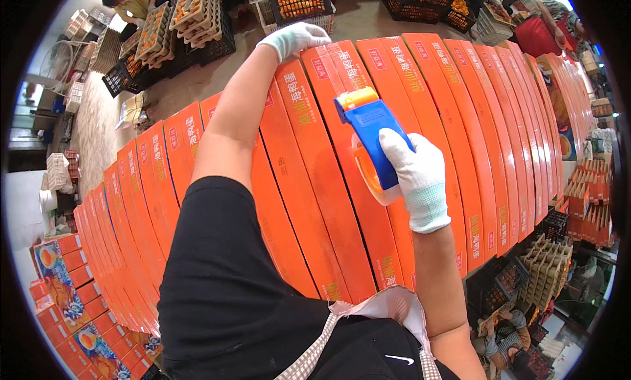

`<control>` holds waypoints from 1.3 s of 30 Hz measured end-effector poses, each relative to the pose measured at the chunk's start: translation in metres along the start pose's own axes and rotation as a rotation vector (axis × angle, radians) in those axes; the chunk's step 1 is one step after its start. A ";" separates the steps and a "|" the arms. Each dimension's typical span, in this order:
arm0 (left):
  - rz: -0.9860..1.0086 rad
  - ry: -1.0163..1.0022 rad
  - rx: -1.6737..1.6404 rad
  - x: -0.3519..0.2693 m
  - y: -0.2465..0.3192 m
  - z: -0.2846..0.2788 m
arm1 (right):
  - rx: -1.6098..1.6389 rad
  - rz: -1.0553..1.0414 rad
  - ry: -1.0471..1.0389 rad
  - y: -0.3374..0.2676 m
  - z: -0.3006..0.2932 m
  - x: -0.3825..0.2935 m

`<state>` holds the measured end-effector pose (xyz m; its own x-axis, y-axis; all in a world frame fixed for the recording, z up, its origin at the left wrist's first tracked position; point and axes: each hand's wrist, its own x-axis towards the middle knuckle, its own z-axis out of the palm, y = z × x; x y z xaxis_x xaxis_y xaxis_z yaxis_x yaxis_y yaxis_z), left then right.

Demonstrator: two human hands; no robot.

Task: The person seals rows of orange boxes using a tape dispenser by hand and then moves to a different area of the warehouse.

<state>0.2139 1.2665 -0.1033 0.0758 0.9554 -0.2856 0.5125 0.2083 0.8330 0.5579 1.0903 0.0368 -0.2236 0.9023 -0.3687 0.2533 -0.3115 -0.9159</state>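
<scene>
A long row of orange cardboard cartons (315, 183), packed side by side, runs across the view before me. In my right hand (419, 168), in a white knitted glove with a pale green cuff, is a blue handheld tape dispenser (370, 121). The dispenser's orange roller (359, 98) lies over one carton's top seam, and a roll of tape (367, 168) sits in its frame. My left hand (296, 39), gloved alike, reaches to the far end of the cartons. Its fingers bend at the edge near that seam; what they touch underneath is hidden.
Beyond the row stand egg trays (197, 15) and black plastic crates (300, 3) with orange items. A person (130, 3) crouches at the far left; another (508, 335) works at lower right. More cartons are stacked at lower left (88, 301) and far right (586, 202).
</scene>
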 end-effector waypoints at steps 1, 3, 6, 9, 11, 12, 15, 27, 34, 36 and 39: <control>-0.005 -0.033 -0.142 0.005 -0.028 -0.005 | -0.001 0.001 -0.012 -0.002 0.003 -0.002; -0.096 -0.139 -0.121 0.007 -0.026 -0.002 | 0.004 0.023 0.003 0.001 0.001 0.000; -0.208 -0.084 0.314 -0.008 -0.023 -0.002 | 0.017 0.017 0.015 0.001 0.002 -0.002; -0.253 -0.069 0.979 0.017 -0.064 -0.014 | -0.027 -0.032 0.024 0.004 0.000 0.002; -0.042 0.186 0.692 0.011 -0.005 -0.010 | -0.024 -0.048 0.035 0.007 -0.004 0.002; 0.087 0.364 0.276 0.000 0.011 -0.012 | -0.019 -0.063 0.017 0.007 -0.001 0.001; 0.184 0.196 0.457 -0.020 0.050 0.004 | -0.001 0.015 0.010 0.000 0.005 -0.002; 0.047 0.120 0.439 -0.045 0.081 0.026 | -0.026 0.000 0.025 0.001 0.003 -0.001; 0.163 0.390 1.054 -0.023 0.065 0.089 | -0.143 -0.033 0.004 0.004 0.000 0.004; 0.136 0.385 1.069 -0.023 0.068 0.091 | -0.175 -0.041 0.001 0.004 -0.002 0.000; 0.134 0.384 1.071 -0.022 0.072 0.094 | -0.175 -0.030 -0.011 0.012 -0.014 -0.015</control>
<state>0.3292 1.2407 -0.0815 0.0125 0.9957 0.0920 0.9993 -0.0090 -0.0376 0.5774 1.0770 0.0333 -0.2438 0.9066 -0.3444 0.4062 -0.2270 -0.8851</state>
